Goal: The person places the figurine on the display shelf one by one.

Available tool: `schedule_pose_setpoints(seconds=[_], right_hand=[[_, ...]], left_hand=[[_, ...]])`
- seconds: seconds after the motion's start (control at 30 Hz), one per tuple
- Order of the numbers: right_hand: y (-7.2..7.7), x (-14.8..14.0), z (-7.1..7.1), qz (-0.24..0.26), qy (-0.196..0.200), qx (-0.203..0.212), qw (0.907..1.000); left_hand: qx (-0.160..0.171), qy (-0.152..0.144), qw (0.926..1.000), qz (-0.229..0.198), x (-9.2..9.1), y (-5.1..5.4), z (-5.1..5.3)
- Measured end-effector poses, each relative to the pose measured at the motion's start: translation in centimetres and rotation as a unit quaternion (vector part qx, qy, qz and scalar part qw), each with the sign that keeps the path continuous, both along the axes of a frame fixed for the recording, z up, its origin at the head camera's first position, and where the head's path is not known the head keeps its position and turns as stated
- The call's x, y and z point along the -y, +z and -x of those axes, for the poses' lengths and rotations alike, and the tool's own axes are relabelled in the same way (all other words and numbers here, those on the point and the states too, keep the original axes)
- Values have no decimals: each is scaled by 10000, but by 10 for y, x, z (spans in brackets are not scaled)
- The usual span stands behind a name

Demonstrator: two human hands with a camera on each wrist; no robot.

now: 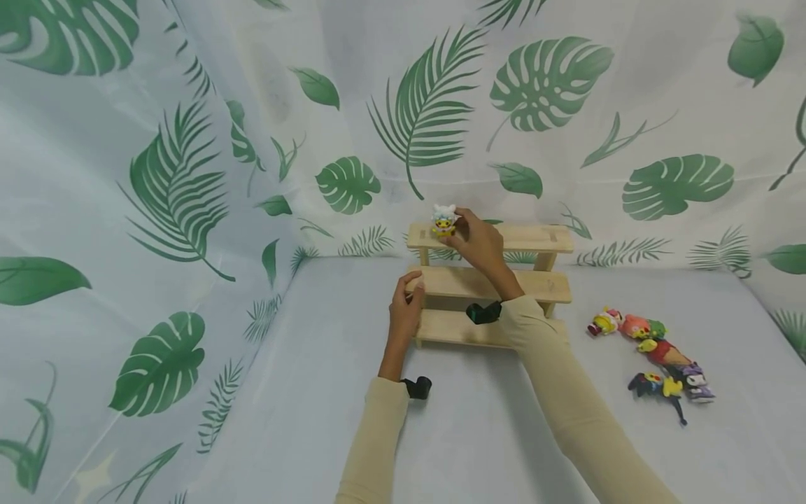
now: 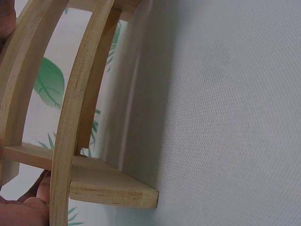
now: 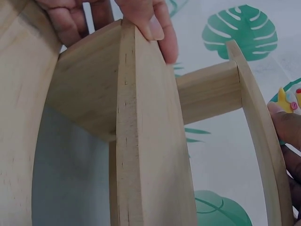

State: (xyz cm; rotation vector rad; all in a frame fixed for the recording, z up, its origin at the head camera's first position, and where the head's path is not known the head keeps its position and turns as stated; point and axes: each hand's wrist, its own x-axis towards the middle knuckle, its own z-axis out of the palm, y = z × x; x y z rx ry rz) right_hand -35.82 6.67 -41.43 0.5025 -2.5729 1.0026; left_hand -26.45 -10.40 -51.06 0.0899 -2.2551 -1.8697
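Observation:
A three-tier wooden shelf [image 1: 485, 283] stands by the back wall. My right hand [image 1: 480, 243] pinches a small white, blue and yellow figurine [image 1: 443, 221] at the left end of the top tier; whether its base touches the board cannot be told. In the right wrist view the figurine [image 3: 294, 100] shows only in part at the right edge, beside the fingers. My left hand [image 1: 406, 308] grips the left end of the middle tier, thumb on the board. In the left wrist view part of the left hand [image 2: 28, 207] shows behind the shelf's wood [image 2: 113, 188].
Several small figurines [image 1: 670, 353] lie in a loose group right of the shelf, among them one with a cone shape and one in purple. Leaf-printed cloth [image 1: 428, 105] hangs behind the shelf and at the left. A pale cloth [image 1: 302, 392] covers the table.

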Motion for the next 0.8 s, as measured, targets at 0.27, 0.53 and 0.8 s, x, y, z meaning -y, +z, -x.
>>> schedule_pose_setpoints(seconds=[0.27,0.53,0.8], right_hand=[[-2,-1,-1,5,14,-7,10000],[-2,-2,-2,57,34,-1,10000],[-2,-2,0,-2,22,121,9999]], left_hand=[[62,-77,10000,-12,0,1,0],[117,-111,9998,-109,1,1,0],[67,-44,10000,-47,1,-1,1]])
